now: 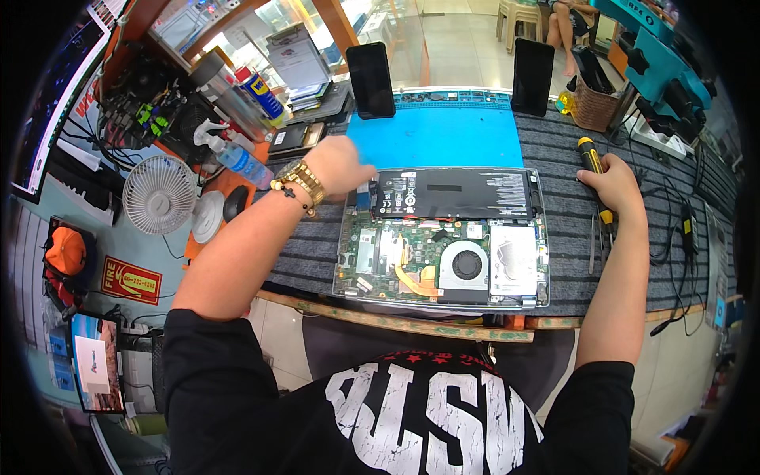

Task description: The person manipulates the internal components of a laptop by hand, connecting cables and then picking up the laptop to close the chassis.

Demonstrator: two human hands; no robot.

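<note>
An opened laptop point(443, 237) lies with its inside up, showing a black battery point(475, 192), a round fan point(464, 265), a copper heat pipe point(413, 283) and a silver drive point(514, 260). At its far left corner is my left hand point(345, 165), slightly blurred, fingers curled together; whatever they pinch, if anything, is hidden. To the right of the laptop, my right hand point(617, 188) is closed around a yellow and black screwdriver point(587, 150) over the ribbed mat. Thin metal tweezers point(592, 245) lie just left of my right forearm.
A blue work mat point(439, 131) lies behind the laptop, with two dark phones point(370, 81) point(533, 77) propped up there. A spray bottle point(237, 158) and a white fan point(158, 195) stand left. On the right are a wicker basket point(594, 107) and black cables point(687, 237).
</note>
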